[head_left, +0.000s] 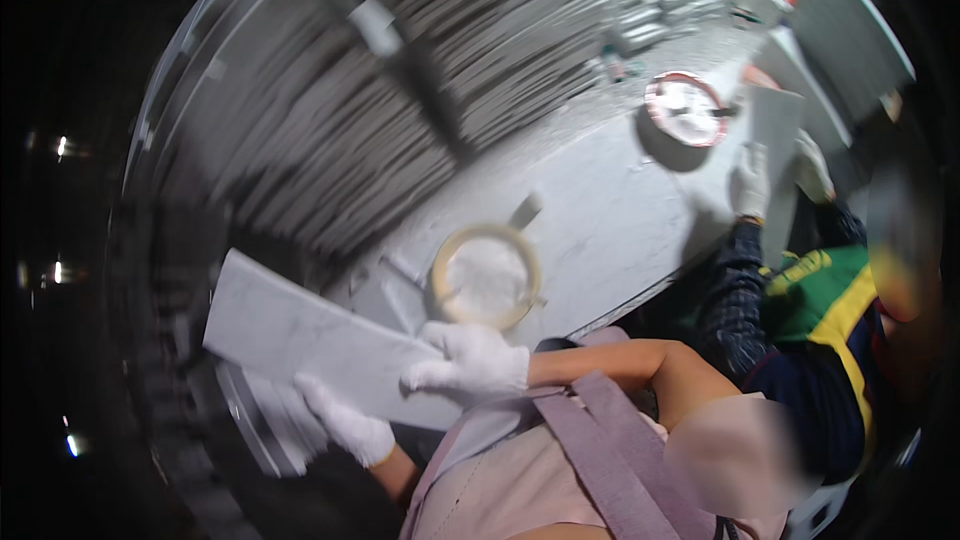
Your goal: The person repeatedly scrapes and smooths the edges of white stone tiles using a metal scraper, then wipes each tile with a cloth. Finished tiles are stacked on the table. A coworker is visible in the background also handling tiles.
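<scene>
A long pale grey, marble-veined panel (310, 330) is held at a slant in front of me. My left hand (345, 422), in a white knit glove, closes on its lower edge. My right hand (465, 360), gloved alike, grips the end nearer my body, thumb lying over the face. The fingers behind the panel are hidden. Just beyond my right hand, a round beige-rimmed basin (440, 285) with white contents stands on the pale worktop (600, 225). A short stub, perhaps a handle, shows by its far side.
Thin boards in long stacks (500, 30) line the far side, blurred. More pale slabs (270, 420) sit under my left hand. To the right, a co-worker in white gloves (750, 180) holds a grey panel (775, 120), near a red-rimmed bowl (658, 120) of white material.
</scene>
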The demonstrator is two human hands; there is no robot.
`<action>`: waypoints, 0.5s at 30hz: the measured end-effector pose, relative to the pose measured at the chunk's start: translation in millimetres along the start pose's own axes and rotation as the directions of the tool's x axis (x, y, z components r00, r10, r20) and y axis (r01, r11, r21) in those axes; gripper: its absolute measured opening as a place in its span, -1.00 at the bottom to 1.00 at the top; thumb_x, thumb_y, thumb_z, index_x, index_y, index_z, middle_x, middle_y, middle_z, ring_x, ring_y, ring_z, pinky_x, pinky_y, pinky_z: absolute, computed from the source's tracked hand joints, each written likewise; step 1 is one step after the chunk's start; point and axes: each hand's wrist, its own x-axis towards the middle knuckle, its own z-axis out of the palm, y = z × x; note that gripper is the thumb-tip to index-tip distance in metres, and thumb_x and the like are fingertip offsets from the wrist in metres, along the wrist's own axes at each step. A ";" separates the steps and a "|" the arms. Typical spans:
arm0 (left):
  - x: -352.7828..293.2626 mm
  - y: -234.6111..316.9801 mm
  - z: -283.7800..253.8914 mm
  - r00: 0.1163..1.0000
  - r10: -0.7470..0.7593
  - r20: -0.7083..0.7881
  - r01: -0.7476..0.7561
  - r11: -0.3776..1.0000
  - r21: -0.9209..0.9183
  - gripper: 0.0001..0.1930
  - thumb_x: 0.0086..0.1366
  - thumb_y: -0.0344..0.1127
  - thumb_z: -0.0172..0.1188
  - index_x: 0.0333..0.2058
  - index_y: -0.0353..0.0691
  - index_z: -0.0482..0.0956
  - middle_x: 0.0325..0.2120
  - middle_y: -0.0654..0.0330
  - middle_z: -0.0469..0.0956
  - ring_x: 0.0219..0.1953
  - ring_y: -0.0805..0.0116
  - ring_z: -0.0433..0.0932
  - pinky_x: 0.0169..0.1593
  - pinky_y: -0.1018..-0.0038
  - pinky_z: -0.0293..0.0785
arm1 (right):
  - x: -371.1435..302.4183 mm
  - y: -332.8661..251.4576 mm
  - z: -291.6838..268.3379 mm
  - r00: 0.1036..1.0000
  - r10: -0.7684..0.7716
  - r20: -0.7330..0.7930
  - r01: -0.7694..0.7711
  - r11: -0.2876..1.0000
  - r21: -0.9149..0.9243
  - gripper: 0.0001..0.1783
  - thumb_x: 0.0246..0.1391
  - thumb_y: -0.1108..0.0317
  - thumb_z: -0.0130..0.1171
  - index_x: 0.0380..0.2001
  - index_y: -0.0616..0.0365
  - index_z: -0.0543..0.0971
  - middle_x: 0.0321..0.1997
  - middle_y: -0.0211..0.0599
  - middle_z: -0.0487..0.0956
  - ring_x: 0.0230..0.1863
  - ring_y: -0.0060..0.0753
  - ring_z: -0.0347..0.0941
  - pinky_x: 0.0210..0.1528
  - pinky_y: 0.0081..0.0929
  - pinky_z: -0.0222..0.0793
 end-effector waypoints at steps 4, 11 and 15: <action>24.9 -28.0 -73.8 0.988 -0.151 -0.045 0.144 0.981 -0.131 -0.29 0.54 0.14 0.07 0.40 -0.32 0.30 0.37 0.07 0.37 0.35 0.15 0.37 0.42 0.24 0.29 | 32.3 37.2 15.0 0.973 -0.008 0.231 0.088 0.938 -0.336 -0.28 0.18 -0.40 0.22 -0.02 0.08 0.59 -0.23 -0.06 0.73 -0.17 -0.01 0.68 -0.05 -0.23 0.54; 76.1 -69.8 -182.9 0.984 -0.128 -0.122 0.153 0.963 0.220 -0.42 0.51 0.04 0.20 0.23 -0.37 0.53 0.13 0.16 0.59 0.14 0.39 0.55 0.25 0.41 0.45 | 26.2 56.9 -7.1 0.970 0.055 0.237 0.065 0.880 -0.471 -0.33 0.29 -0.20 0.18 0.30 -0.03 0.50 0.00 -0.28 0.76 0.05 -0.17 0.69 0.11 -0.30 0.55; 95.0 -107.6 -211.1 0.971 -0.238 -0.030 0.231 0.895 0.382 -0.47 0.50 0.01 0.24 0.16 -0.36 0.57 0.00 0.27 0.62 0.05 0.51 0.54 0.18 0.47 0.47 | 6.3 71.6 -25.8 0.983 0.148 0.108 -0.121 0.967 -0.226 -0.43 0.31 -0.04 0.27 0.23 0.07 0.58 0.07 -0.16 0.71 0.05 -0.22 0.67 0.15 -0.33 0.53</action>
